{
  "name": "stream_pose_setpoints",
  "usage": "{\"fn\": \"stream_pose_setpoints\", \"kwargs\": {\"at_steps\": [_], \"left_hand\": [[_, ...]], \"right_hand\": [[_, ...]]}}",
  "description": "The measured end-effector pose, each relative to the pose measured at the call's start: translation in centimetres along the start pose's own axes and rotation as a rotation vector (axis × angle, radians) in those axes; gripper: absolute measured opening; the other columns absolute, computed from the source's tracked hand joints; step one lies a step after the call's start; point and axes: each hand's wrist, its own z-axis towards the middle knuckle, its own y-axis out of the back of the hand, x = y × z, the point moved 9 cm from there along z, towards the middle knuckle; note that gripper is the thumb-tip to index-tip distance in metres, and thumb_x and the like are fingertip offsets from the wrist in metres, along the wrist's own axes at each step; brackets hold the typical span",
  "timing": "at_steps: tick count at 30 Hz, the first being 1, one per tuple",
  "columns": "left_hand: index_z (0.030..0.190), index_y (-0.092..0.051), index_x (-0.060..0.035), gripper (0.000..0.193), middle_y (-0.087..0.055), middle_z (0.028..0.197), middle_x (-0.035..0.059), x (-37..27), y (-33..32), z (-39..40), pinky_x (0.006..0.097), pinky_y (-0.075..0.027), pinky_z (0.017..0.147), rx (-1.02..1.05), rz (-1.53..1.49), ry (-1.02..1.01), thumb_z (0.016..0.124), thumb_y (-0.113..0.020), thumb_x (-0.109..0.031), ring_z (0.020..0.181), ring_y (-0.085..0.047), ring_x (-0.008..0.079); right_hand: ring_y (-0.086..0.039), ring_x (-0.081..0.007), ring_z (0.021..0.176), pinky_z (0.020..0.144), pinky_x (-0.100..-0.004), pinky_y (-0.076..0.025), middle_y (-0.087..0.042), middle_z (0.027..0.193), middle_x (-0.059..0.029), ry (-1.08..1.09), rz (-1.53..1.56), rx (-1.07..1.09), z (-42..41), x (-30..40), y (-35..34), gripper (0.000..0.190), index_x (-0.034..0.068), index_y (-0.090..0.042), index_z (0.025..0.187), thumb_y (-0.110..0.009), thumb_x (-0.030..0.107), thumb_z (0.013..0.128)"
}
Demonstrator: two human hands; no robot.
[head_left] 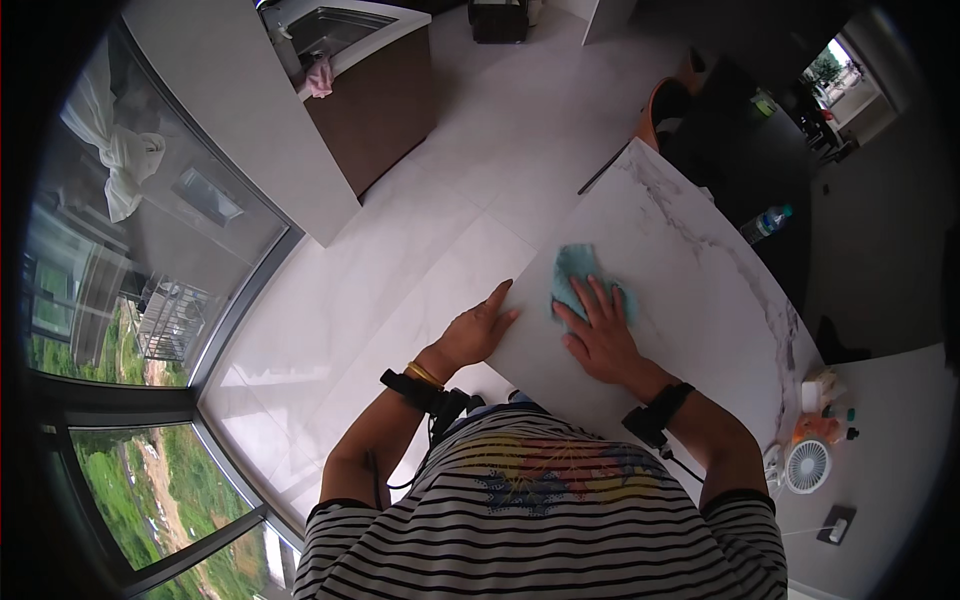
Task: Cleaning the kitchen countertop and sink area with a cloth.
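Note:
Under the spread fingers of my right hand (602,335), a light blue-green cleaning cloth (576,264) lies pressed flat against the white marble-patterned tabletop (705,315). Part of the cloth sticks out beyond my fingertips, and its middle is hidden by the hand. My left hand (478,328) is at the table's left edge, its fingers apart and nothing held in it. Whether its fingertips touch the edge I cannot tell. A gold bangle (424,374) circles the left wrist, and black straps with devices sit on both forearms.
Along the table's right side stand a small white fan (808,466), a tissue pack and small bottles by the wall. A plastic water bottle (766,223) lies on the dark table (720,142) beyond, near an orange-brown chair (660,105). At upper left are a sink counter (375,112) and glass windows.

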Motion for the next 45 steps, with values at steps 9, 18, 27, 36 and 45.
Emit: {"fn": "stream_pose_setpoints", "kwargs": {"at_steps": [9, 18, 27, 36, 45], "left_hand": [[0.145, -0.028, -0.0060, 0.053, -0.062, 0.110, 0.0313, -0.5, 0.1, 0.1, 0.0444, -0.051, 0.088, -0.039, -0.031, -0.015, 0.101, -0.045, -0.030, 0.103, -0.061, 0.0440], [0.146, -0.031, -0.0091, 0.052, -0.061, 0.116, 0.0282, -1.9, 0.8, 0.0, 0.0425, -0.051, 0.089, -0.103, -0.002, -0.027, 0.099, -0.050, -0.025, 0.107, -0.061, 0.0405], [0.144, -0.034, -0.0077, 0.048, -0.060, 0.119, 0.0268, -2.7, 0.9, 0.5, 0.0429, -0.049, 0.091, -0.077, -0.039, 0.033, 0.099, -0.047, -0.021, 0.111, -0.059, 0.0415], [0.144, -0.033, -0.0076, 0.048, -0.063, 0.114, 0.0257, -2.3, 0.4, 0.5, 0.0433, -0.051, 0.087, -0.104, 0.012, -0.008, 0.101, -0.044, -0.026, 0.104, -0.062, 0.0432], [0.143, -0.032, -0.0063, 0.046, -0.057, 0.125, 0.0243, -2.4, 0.3, 0.6, 0.0416, -0.046, 0.095, -0.069, -0.001, -0.068, 0.103, -0.036, -0.028, 0.114, -0.058, 0.0397]], "right_hand": [[-0.018, -0.0357, 0.144, 0.109, -0.0609, -0.024, -0.023, 0.155, -0.0110, 0.121, 0.060, 0.088, 7.4, -8.0, 0.4, 0.046, 0.025, -0.047, 0.138, -0.053, 0.032, 0.093], [-0.024, -0.0320, 0.141, 0.110, -0.0609, -0.022, -0.029, 0.150, -0.0080, -0.490, -0.132, -0.230, 12.8, -31.6, 2.2, 0.046, 0.029, -0.044, 0.140, -0.046, 0.041, 0.095], [-0.022, -0.0351, 0.142, 0.110, -0.0611, -0.022, -0.026, 0.154, -0.0096, -0.608, -0.123, -0.231, 10.1, -31.9, 2.0, 0.046, 0.029, -0.045, 0.140, -0.046, 0.042, 0.095], [-0.022, -0.0349, 0.143, 0.109, -0.0614, -0.023, -0.026, 0.154, -0.0089, -0.997, -0.187, -0.257, -17.0, -39.6, 5.6, 0.046, 0.031, -0.043, 0.140, -0.046, 0.042, 0.095], [-0.015, -0.0342, 0.145, 0.112, -0.0631, -0.010, -0.018, 0.158, -0.0100, -1.882, -0.311, -0.277, -39.9, -37.8, 5.8, 0.054, 0.034, -0.033, 0.147, -0.037, 0.050, 0.096]]}}
